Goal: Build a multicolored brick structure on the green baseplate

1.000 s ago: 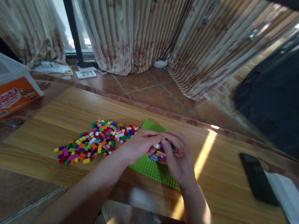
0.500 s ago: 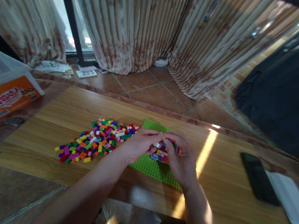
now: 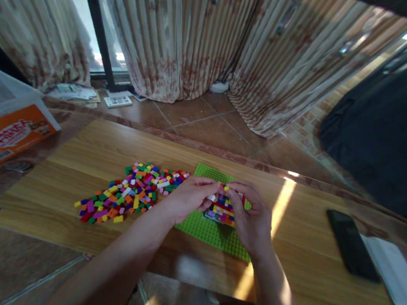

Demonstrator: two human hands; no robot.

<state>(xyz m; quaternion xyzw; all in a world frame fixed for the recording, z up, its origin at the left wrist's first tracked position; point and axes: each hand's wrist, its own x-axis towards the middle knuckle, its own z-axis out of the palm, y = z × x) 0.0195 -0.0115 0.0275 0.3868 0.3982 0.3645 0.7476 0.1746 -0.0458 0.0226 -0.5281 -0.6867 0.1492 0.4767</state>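
Observation:
A block of multicoloured toy bricks [image 3: 221,213] sits on a green studded baseplate [image 3: 209,231], its right part hidden by my right hand. My left hand [image 3: 194,198] is at its left side, fingers closed, with a small white brick [image 3: 212,197] at the fingertips. From the right, my right hand [image 3: 253,218] reaches over the block's edge, thumb and forefinger pinched near a small yellow brick [image 3: 226,188]. Left of the baseplate, a heap of loose bricks [image 3: 138,188] in many colours spreads over the wooden table [image 3: 64,191].
A clear plastic box with an orange label [image 3: 7,132] stands left of the table. A black phone [image 3: 352,245] and a white flat object [image 3: 396,281] lie at the right end. Striped curtains [image 3: 206,43] hang beyond, and papers [image 3: 76,93] lie on the floor.
My right hand has shifted slightly right, with the yellow brick at its fingertips, opening a gap between the two hands. More of the brick block shows now. My left hand stays almost still.

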